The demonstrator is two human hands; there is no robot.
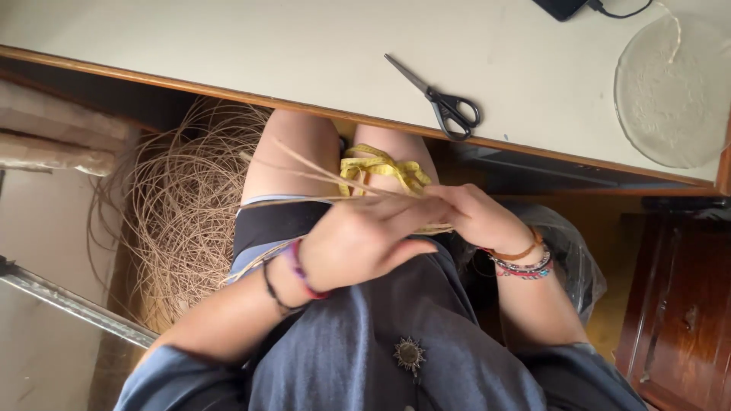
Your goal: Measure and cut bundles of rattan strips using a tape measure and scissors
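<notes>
**Observer:** While you sit at the pale table (304, 46), its wooden edge runs across the upper part of the view, just above your knees. Largest thing below it: the loose coil of thin cane (186, 205), piled on the floor by your left leg, pale brown, many rings tangled together.

**Recorder:** And the lap?

**Observer:** Your dark blue garment (396, 327) fills the lower middle, a small round sun-shaped brooch (410, 354) pinned to it. A clear plastic bag (575, 259) bulges behind your right forearm.

**Recorder:** On the table?

**Observer:** A round clear glass plate (674, 91) at the far right end. Black-handled scissors (442, 99) lie near the edge, blades shut, well apart from your hands. A dark device with a cable (563, 6) is cut off by the top of the view.

**Recorder:** Hands now.

**Observer:** Your left hand (358, 240) is curled, fingers folded in around the cane strands (304, 175), thumb lying across the front. Your right hand (476, 217) meets it from the other side, fingers pressed together and pinching the same strands where the two hands touch. The strands fan out up and leftward from that grip, crossing over your left thigh.

**Recorder:** Anything smaller?

**Observer:** A yellow tape measure (381, 167) lies bunched between your knees, just beyond the knuckles. Beaded bracelets (525, 262) ring your right wrist; a purple and red band (301, 270) and a dark cord circle the left.
</notes>
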